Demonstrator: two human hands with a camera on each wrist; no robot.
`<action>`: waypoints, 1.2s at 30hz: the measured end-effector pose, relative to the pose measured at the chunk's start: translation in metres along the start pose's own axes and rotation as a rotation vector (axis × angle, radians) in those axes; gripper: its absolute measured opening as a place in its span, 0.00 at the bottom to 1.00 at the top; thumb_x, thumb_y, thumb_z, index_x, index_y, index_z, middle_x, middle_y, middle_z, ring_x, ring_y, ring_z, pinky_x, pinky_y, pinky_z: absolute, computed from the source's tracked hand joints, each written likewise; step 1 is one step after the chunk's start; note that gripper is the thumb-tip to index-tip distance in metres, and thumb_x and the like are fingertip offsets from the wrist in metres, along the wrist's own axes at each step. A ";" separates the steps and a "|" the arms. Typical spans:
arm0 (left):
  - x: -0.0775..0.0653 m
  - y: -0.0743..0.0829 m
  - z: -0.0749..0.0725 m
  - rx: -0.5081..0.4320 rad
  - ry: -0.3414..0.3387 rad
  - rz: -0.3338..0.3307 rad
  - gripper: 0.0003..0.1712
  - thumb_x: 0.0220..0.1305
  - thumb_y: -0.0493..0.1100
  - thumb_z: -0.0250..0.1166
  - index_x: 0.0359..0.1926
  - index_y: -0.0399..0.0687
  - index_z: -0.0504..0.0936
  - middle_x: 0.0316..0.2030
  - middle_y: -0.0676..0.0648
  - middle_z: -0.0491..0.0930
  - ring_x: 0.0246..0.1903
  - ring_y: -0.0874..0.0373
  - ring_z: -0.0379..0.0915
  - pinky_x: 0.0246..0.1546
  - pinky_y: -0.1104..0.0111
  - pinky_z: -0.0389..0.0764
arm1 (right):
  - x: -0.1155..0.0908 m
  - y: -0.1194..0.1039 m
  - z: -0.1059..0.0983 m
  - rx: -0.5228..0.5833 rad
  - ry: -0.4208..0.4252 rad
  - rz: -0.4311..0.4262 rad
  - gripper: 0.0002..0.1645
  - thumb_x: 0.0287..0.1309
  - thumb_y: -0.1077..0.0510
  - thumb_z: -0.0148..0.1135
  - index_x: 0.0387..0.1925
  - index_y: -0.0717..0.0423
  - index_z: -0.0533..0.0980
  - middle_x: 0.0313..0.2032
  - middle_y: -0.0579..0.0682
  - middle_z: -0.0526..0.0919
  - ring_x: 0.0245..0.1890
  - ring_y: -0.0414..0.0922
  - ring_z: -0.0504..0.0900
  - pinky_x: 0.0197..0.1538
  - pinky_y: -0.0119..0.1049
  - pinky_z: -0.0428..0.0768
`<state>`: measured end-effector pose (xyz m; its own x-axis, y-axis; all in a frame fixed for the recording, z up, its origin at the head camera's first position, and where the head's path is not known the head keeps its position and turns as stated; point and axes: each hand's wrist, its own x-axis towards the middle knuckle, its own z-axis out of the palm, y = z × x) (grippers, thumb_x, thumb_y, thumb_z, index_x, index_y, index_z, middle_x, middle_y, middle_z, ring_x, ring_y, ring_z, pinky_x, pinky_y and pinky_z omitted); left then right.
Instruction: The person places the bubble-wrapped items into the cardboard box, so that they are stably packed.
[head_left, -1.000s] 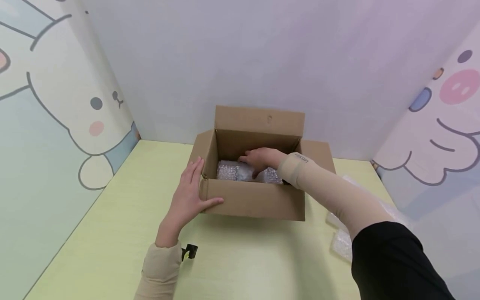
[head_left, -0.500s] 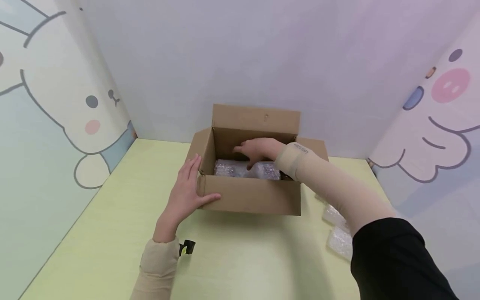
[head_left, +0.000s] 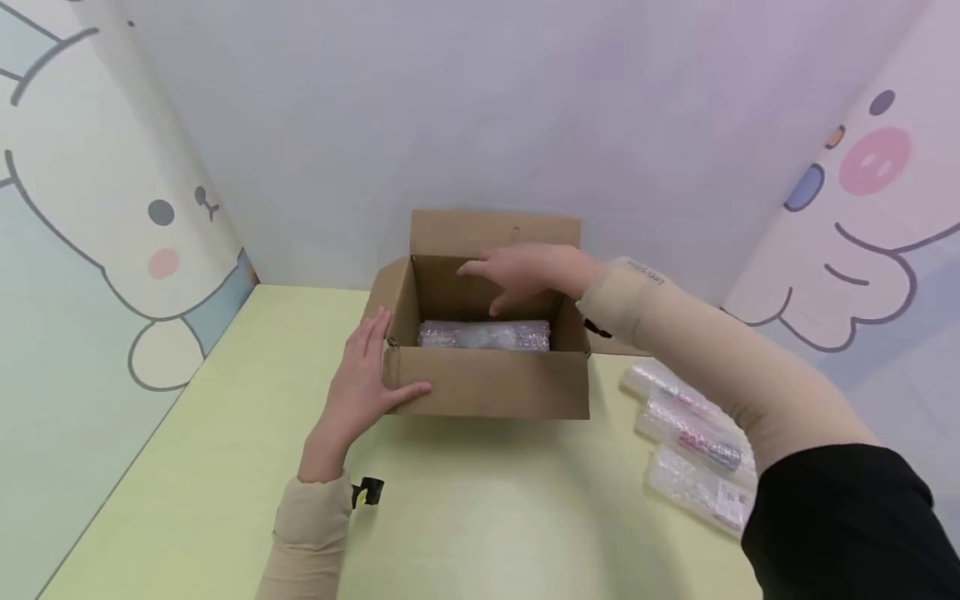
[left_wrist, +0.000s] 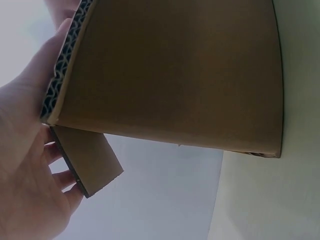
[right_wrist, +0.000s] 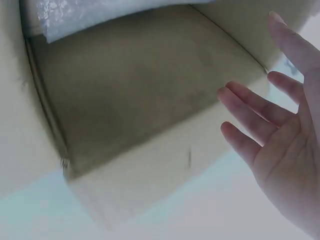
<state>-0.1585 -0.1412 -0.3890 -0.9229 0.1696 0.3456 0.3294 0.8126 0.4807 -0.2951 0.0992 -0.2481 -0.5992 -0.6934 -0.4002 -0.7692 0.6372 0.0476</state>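
Observation:
An open cardboard box stands on the table with its flaps folded outward. My left hand rests on its near left corner, fingers extended along the left flap and thumb spread over the front flap. Above the box's opening, my right hand hovers with loosely spread fingers and nothing in it. In the right wrist view, that hand is beside the box opening, apart from the contents. A bubble-wrapped package lies inside the box; its lower part is hidden by the front wall.
Several bubble-wrapped packages lie on the pale yellow table to the right of the box, partly covered by the right arm. A plain wall rises close behind the box, and cartoon-printed walls flank both sides.
My right hand has risen out of the box, away from the bubble-wrapped package, and carries nothing. My left hand keeps its place on the corner. More of the packages on the right now shows.

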 end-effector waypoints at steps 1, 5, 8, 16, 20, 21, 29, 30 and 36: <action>0.000 0.000 0.000 -0.001 -0.002 0.000 0.70 0.43 0.64 0.76 0.76 0.42 0.44 0.75 0.40 0.49 0.74 0.40 0.43 0.72 0.46 0.56 | -0.006 0.001 -0.002 0.002 0.009 0.005 0.49 0.61 0.44 0.63 0.76 0.46 0.49 0.74 0.55 0.56 0.71 0.53 0.63 0.71 0.49 0.65; 0.000 0.000 0.002 0.001 -0.003 0.004 0.70 0.44 0.64 0.76 0.76 0.43 0.44 0.75 0.41 0.49 0.74 0.41 0.43 0.72 0.47 0.56 | -0.036 0.007 -0.002 0.012 0.079 0.020 0.49 0.61 0.44 0.63 0.75 0.49 0.51 0.74 0.57 0.56 0.71 0.56 0.62 0.71 0.52 0.65; -0.001 0.000 0.003 0.003 -0.001 0.004 0.70 0.43 0.64 0.75 0.77 0.44 0.44 0.75 0.41 0.49 0.74 0.41 0.44 0.71 0.47 0.58 | -0.061 0.013 0.003 0.027 0.148 0.018 0.48 0.60 0.45 0.65 0.75 0.50 0.53 0.72 0.58 0.60 0.69 0.57 0.65 0.69 0.53 0.67; -0.003 -0.002 0.003 0.004 0.020 0.012 0.71 0.42 0.64 0.76 0.76 0.43 0.45 0.75 0.40 0.50 0.74 0.41 0.45 0.71 0.47 0.57 | -0.115 0.032 0.029 0.082 0.291 0.052 0.45 0.58 0.47 0.67 0.73 0.49 0.57 0.67 0.58 0.67 0.61 0.58 0.74 0.63 0.55 0.72; -0.003 -0.002 0.004 0.000 0.028 0.019 0.71 0.41 0.64 0.76 0.76 0.42 0.45 0.75 0.40 0.49 0.74 0.42 0.45 0.72 0.46 0.56 | -0.136 0.044 0.044 0.131 0.323 0.113 0.44 0.59 0.50 0.66 0.73 0.49 0.58 0.64 0.58 0.70 0.60 0.59 0.75 0.61 0.55 0.74; -0.003 -0.002 0.004 0.000 0.031 0.021 0.70 0.41 0.64 0.76 0.76 0.42 0.45 0.75 0.40 0.49 0.74 0.42 0.45 0.72 0.47 0.56 | -0.141 0.047 0.048 0.150 0.333 0.130 0.44 0.59 0.51 0.67 0.73 0.50 0.58 0.64 0.58 0.70 0.59 0.58 0.75 0.60 0.55 0.74; 0.001 -0.003 0.005 0.001 0.033 0.034 0.71 0.41 0.64 0.76 0.76 0.42 0.45 0.75 0.40 0.50 0.74 0.42 0.46 0.72 0.47 0.57 | -0.173 0.077 0.077 0.251 0.400 0.267 0.44 0.60 0.51 0.66 0.72 0.53 0.57 0.60 0.60 0.72 0.59 0.59 0.73 0.59 0.59 0.72; 0.001 -0.003 0.005 0.002 0.032 0.033 0.71 0.41 0.64 0.76 0.76 0.42 0.45 0.75 0.40 0.50 0.74 0.42 0.46 0.72 0.47 0.57 | -0.176 0.082 0.082 0.257 0.408 0.278 0.44 0.60 0.51 0.66 0.72 0.54 0.57 0.60 0.61 0.72 0.60 0.60 0.73 0.60 0.60 0.72; 0.003 -0.004 0.004 0.000 0.024 0.027 0.70 0.42 0.64 0.76 0.76 0.42 0.45 0.75 0.40 0.50 0.74 0.42 0.46 0.71 0.47 0.58 | -0.193 0.108 0.115 0.283 0.431 0.354 0.43 0.60 0.53 0.66 0.71 0.60 0.58 0.59 0.65 0.73 0.59 0.62 0.72 0.61 0.62 0.70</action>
<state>-0.1632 -0.1417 -0.3937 -0.9087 0.1783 0.3775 0.3541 0.8081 0.4707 -0.2368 0.3402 -0.2708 -0.8881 -0.4596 0.0041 -0.4544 0.8767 -0.1579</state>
